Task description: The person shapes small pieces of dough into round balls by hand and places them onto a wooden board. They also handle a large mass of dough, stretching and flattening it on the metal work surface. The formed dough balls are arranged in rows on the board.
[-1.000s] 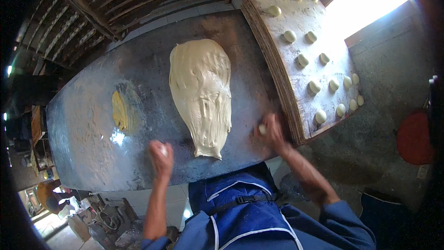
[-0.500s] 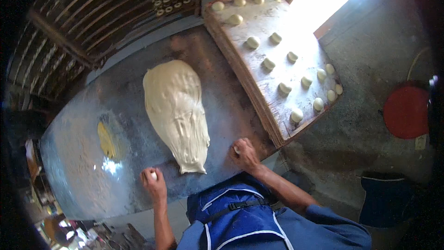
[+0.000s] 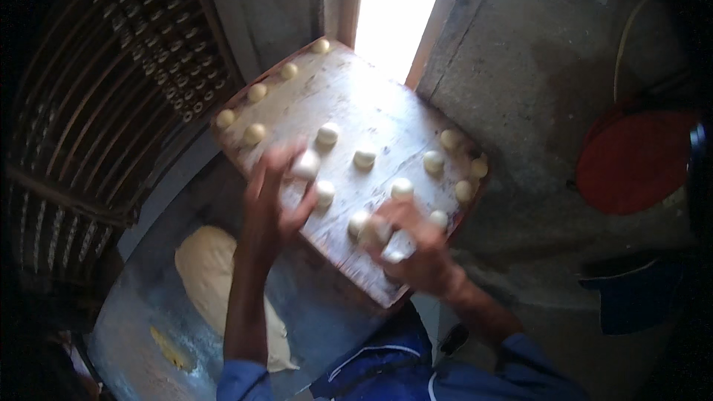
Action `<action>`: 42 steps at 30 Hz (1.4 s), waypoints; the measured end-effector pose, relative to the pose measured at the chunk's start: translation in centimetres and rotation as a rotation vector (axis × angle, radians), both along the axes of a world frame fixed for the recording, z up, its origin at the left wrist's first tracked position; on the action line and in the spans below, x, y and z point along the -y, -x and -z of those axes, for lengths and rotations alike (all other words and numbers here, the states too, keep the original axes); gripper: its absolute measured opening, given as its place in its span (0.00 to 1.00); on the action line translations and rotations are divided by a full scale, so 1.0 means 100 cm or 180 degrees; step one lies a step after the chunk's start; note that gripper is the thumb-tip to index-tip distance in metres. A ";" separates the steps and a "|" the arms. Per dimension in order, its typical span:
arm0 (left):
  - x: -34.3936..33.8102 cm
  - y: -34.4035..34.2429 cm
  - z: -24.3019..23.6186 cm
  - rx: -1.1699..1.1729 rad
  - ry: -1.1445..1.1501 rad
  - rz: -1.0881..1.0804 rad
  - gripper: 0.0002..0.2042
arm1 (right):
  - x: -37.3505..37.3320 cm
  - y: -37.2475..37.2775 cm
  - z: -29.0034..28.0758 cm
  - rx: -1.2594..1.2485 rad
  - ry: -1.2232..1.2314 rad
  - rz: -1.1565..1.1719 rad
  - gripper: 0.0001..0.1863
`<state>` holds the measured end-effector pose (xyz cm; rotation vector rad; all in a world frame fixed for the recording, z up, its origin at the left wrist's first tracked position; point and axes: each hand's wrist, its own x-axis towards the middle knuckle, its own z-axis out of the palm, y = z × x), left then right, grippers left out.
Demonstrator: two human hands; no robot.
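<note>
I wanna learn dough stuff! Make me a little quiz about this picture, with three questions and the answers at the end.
1. Pick one. The left hand and right hand are both over:
A) the yellow smear
B) the board with dough balls
C) the wooden rack

2. True or false: the big dough slab lies on the table.

3. Fill in the colour: the large round thing at the right side of the picture is ____.

Key: 1. B; 2. True; 3. red.
</note>
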<state>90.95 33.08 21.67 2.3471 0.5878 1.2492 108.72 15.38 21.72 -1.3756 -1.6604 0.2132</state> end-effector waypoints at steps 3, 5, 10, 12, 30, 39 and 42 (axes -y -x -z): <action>-0.101 -0.123 0.033 -0.0144 0.0561 0.0094 0.39 | -0.085 -0.054 -0.045 -0.0730 -0.1608 0.0834 0.39; -0.143 -0.188 0.085 -0.1217 0.1010 -0.0317 0.41 | -0.124 -0.091 -0.023 -0.0748 -0.1674 0.1135 0.46; -0.083 -0.167 0.072 -0.1055 0.0003 -0.0449 0.46 | -0.089 -0.120 0.079 0.1141 0.0508 0.2176 0.60; -0.025 -0.061 0.063 -0.0144 0.0954 -0.0336 0.40 | -0.054 -0.072 0.065 0.0674 0.0212 0.1691 0.59; 0.339 0.230 0.166 0.3744 0.6114 -0.1946 0.18 | 0.119 0.267 0.167 0.0281 0.2264 -0.2009 0.27; 0.366 0.261 0.146 0.1976 0.6514 0.0057 0.27 | 0.105 0.263 0.151 -0.2914 0.5496 -0.1871 0.19; 0.359 0.295 0.174 -0.0314 0.6144 -0.0038 0.35 | 0.109 0.273 0.148 -0.2142 0.5306 -0.1652 0.19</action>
